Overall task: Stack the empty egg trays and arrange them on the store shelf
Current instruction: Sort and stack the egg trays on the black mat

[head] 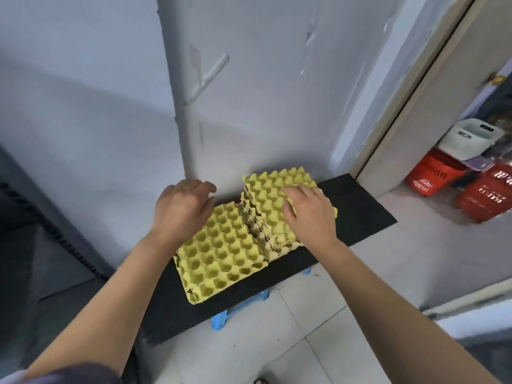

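Right hand [307, 212] on tall tray stack [264, 207], flat (cups up)

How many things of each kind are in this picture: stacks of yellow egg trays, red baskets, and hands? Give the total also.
Stacks of yellow egg trays: 2 (left stack, right stack)
Red baskets: 2 (left red basket, right red basket)
Hands: 2 (left hand, right hand)
Total: 6
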The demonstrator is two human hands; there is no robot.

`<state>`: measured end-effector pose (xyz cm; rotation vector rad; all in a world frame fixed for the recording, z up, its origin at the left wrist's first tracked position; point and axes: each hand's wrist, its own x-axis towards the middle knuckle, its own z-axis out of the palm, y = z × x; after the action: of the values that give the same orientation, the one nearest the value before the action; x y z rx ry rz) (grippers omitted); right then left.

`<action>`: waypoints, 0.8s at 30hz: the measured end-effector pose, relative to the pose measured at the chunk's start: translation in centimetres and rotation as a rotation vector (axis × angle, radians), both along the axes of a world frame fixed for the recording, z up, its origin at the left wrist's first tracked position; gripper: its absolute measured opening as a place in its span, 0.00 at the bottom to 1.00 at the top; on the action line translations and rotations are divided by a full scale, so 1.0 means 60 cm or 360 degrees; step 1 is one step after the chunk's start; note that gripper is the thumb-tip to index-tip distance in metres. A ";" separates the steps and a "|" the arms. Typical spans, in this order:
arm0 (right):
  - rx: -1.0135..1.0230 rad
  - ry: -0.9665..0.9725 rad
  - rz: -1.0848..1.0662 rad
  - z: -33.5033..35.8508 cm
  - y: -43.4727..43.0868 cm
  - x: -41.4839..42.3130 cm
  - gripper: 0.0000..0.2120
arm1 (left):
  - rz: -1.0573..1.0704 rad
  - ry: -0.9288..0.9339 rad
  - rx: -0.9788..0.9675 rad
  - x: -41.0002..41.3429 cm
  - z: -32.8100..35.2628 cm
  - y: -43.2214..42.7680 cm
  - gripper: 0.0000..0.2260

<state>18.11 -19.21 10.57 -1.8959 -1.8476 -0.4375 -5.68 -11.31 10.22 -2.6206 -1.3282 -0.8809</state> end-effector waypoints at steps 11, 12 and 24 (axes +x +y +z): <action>-0.0894 0.0179 0.0329 -0.210 0.131 0.019 0.19 | 0.0573 0.0140 -0.0713 -0.007 -0.203 0.041 0.11; -0.0974 0.0200 0.0313 -0.241 0.142 0.016 0.20 | 0.0607 0.0161 -0.0784 -0.006 -0.226 0.051 0.12; -0.1387 0.0603 -0.0202 -0.569 0.256 0.012 0.32 | 0.1143 -0.0045 -0.1650 -0.004 -0.557 0.131 0.33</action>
<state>18.84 -3.83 -23.57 -2.3978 -1.7875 0.7789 -5.89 -3.45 -23.23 -2.1822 -3.0320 -0.0812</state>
